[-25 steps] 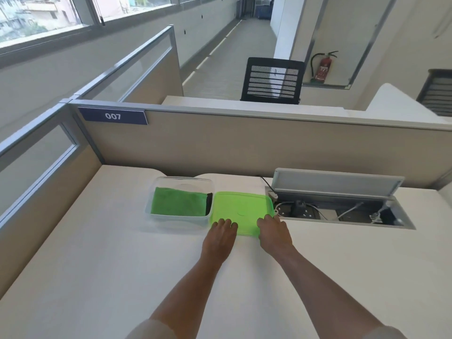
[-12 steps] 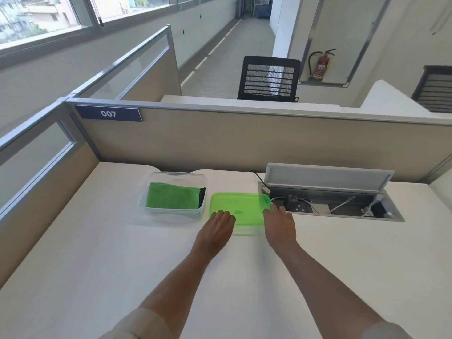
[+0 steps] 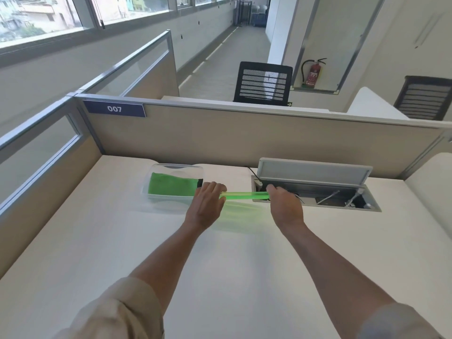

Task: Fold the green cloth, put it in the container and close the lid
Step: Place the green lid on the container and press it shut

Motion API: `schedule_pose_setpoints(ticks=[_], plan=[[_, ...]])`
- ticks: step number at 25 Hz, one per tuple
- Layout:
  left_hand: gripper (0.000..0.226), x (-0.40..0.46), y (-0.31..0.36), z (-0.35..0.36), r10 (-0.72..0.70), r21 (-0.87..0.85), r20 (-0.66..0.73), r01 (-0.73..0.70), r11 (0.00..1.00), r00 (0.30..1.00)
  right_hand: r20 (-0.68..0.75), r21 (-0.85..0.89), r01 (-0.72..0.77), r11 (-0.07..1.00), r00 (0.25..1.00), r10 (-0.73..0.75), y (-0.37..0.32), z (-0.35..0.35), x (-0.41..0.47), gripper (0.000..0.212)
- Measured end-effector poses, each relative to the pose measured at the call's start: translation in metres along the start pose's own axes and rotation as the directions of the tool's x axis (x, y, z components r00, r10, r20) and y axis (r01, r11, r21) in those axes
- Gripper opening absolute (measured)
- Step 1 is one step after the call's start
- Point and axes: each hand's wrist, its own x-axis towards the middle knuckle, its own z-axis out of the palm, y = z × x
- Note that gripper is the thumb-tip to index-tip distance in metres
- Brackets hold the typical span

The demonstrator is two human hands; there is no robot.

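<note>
The folded green cloth (image 3: 173, 184) lies inside a clear plastic container (image 3: 156, 197) at the back of the desk. Just right of it, the translucent green lid (image 3: 244, 195) hovers above the desk, seen almost edge-on and casting a green shadow below. My left hand (image 3: 207, 204) grips the lid's left end, close to the container's right wall. My right hand (image 3: 285, 207) grips its right end.
An open cable box (image 3: 315, 192) with a raised grey flap, sockets and wires sits just behind my right hand. Beige partition panels (image 3: 244, 138) wall the desk at the back and left. White desktop (image 3: 220, 277) stretches toward me.
Both hands have closed on the lid's ends and lifted it off the desk; before, it lay flat with my hands at its near edge.
</note>
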Motion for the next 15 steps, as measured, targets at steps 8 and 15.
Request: schedule_pose_setpoints(ticks=[8,15], plan=[[0.045,-0.011,-0.008,-0.024,-0.455,-0.394,-0.128,0.376,0.839,0.881,-0.093,0.281,0.002,0.960,0.995,0.025,0.001,-0.028,0.005,0.017],[0.022,-0.023,-0.037,-0.051,-0.700,-0.499,-0.104,0.572,0.651,0.706,0.065,0.777,-0.245,0.579,0.947,0.314,-0.050,-0.021,0.016,0.019]])
